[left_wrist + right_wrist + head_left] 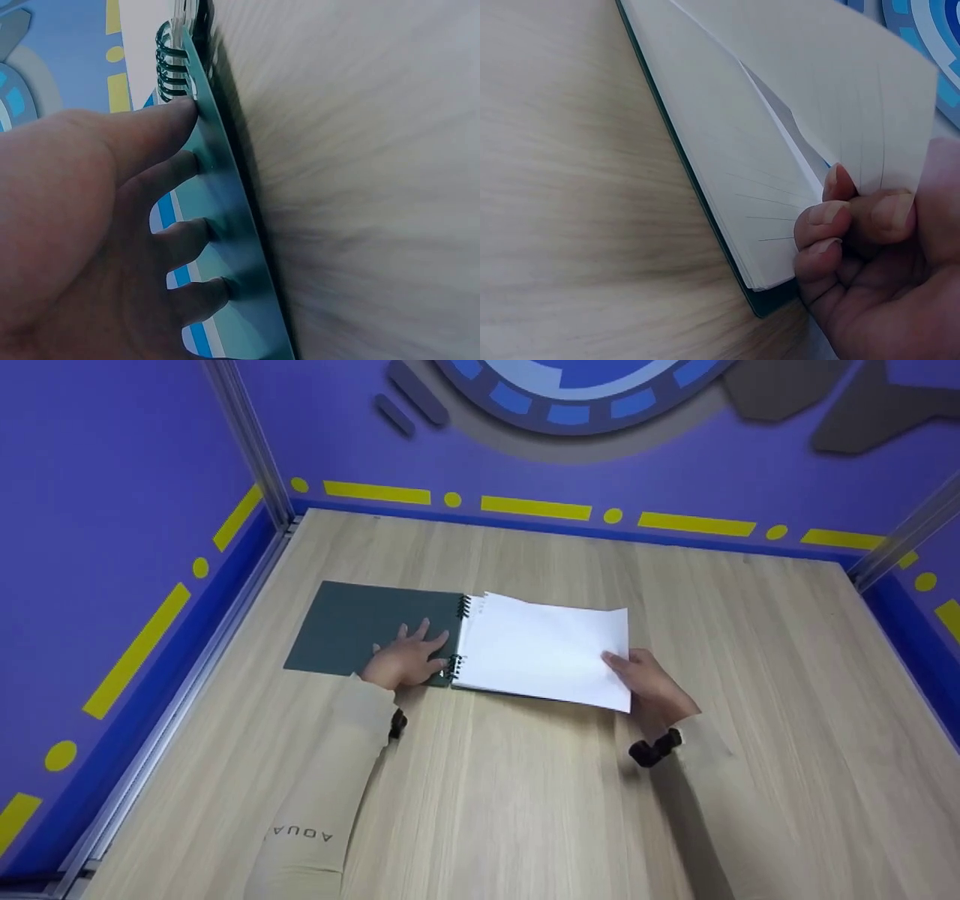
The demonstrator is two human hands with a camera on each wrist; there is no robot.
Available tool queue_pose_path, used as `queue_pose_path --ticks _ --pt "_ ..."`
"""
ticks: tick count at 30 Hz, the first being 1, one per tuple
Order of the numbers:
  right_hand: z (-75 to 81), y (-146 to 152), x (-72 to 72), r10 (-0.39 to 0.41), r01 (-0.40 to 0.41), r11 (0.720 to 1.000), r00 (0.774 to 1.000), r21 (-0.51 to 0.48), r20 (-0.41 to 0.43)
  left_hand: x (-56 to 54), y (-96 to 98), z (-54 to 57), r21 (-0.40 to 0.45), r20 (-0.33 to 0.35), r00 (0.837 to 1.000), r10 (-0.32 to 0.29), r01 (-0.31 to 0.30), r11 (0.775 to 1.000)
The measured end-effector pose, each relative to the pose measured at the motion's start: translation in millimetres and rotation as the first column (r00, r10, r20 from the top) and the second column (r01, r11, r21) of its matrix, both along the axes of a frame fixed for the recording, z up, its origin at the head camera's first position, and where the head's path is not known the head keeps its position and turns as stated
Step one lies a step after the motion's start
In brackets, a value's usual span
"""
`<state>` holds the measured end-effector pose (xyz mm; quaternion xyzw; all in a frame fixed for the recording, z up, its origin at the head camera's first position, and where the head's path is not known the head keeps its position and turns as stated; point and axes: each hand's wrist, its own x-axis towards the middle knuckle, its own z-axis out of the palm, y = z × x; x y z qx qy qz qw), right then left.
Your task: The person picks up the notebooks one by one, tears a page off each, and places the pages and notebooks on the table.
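A ring-bound notebook lies opened out on the table, its dark green cover folded to the left. My left hand rests on this cover beside the black ring binding, fingers spread and fairly straight. In the left wrist view, the fingertips press on the cover. At the notebook's right edge my right hand pinches a white page between thumb and fingers. The right wrist view shows that lifted page parted from the lined page stack below, with the green back cover under it.
The notebook is on a light wood table. Blue-purple panels with yellow markings stand along the left, back and right sides. A metal post rises at the back left corner. Black straps with small devices sit on the wrists.
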<state>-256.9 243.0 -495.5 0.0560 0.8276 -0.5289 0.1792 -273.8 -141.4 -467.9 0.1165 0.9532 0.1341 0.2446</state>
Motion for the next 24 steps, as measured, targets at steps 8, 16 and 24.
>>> queue_pose_path --ticks 8,16,24 --pt "-2.0 3.8 5.2 -0.002 0.007 0.996 0.999 -0.089 0.052 0.4 3.8 -2.6 -0.003 0.004 1.000 -0.004 0.004 1.000" --pt "-4.9 14.4 9.9 -0.035 0.045 0.978 0.998 -0.206 0.056 1.2 6.7 -3.5 -0.013 0.001 1.000 -0.009 0.009 1.000" --pt "-3.1 8.9 9.7 -0.023 0.037 0.972 0.998 -0.233 0.060 2.7 4.8 -1.1 -0.022 -0.023 1.000 0.009 -0.009 1.000"
